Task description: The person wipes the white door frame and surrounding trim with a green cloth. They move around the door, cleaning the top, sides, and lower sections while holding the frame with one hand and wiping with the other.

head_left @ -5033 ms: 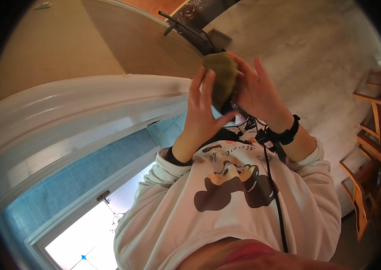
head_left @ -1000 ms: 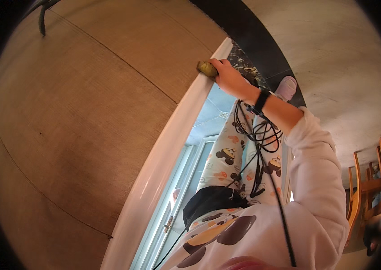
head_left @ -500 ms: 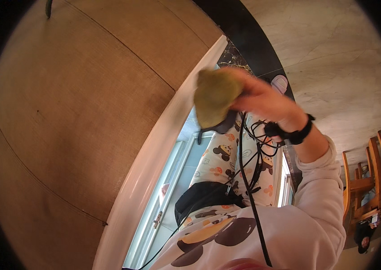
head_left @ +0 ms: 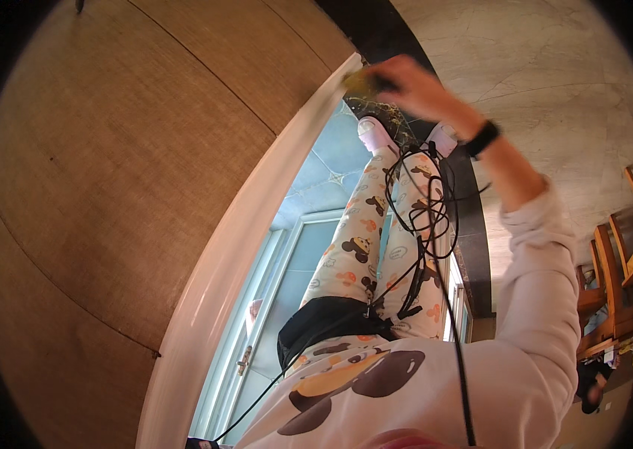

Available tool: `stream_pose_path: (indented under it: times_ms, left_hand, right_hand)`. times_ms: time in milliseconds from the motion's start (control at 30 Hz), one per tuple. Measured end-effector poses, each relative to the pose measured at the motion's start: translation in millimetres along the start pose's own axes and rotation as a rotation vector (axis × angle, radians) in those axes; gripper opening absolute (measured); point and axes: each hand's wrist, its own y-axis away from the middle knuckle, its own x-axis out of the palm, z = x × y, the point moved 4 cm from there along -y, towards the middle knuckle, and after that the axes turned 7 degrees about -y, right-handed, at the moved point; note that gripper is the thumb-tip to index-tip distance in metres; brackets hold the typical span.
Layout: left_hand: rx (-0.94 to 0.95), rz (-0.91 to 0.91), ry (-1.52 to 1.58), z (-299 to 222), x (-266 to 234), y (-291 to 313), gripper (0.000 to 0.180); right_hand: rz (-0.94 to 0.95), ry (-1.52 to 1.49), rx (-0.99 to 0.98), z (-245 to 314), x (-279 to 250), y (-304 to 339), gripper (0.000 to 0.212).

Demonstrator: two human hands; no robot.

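My right hand is stretched far out, its fingers closed round a yellow-green cloth with a dark patch at the fingers. Motion blurs both hand and cloth. The cloth is at the far end of a long pale trim, and seems to touch its edge. A black band circles my right wrist. My left hand does not show.
A large brown textured panel borders the trim on the left. Black cables hang in loops before my legs. My feet in pale slippers stand by a dark stone threshold. Wooden chairs and a person are at right.
My right hand has moved away from me and slightly left with the cloth, toward the trim's far end. The hanging cables have shifted, and both slippers now show.
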Motion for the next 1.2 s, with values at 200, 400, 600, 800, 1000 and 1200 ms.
stream_pose_path:
  times_ms: [200,400,600,800,1000,1200]
  left_hand:
    - [0.003,0.028,0.003,-3,7,-1,0.028]
    - [0.01,0.037,-0.002,-2,5,0,0.028]
    - [0.012,0.029,0.003,-3,3,-1,0.028]
    - [0.009,0.024,0.017,-7,2,-2,0.028]
    - [0.006,0.017,0.004,1,0,-2,0.027]
    - [-0.011,0.007,-0.014,3,-4,-3,0.027]
  right_hand:
    - [0.046,-0.062,-0.009,90,75,0,0.032]
    - [-0.065,-0.114,-0.312,157,65,26,0.036]
    - [-0.087,0.122,-0.074,62,100,-6,0.03]
    - [-0.057,0.168,0.147,30,113,-21,0.035]
    - [-0.128,-0.094,-0.315,152,97,29,0.024]
    - [0.048,0.221,0.072,84,96,-10,0.03]
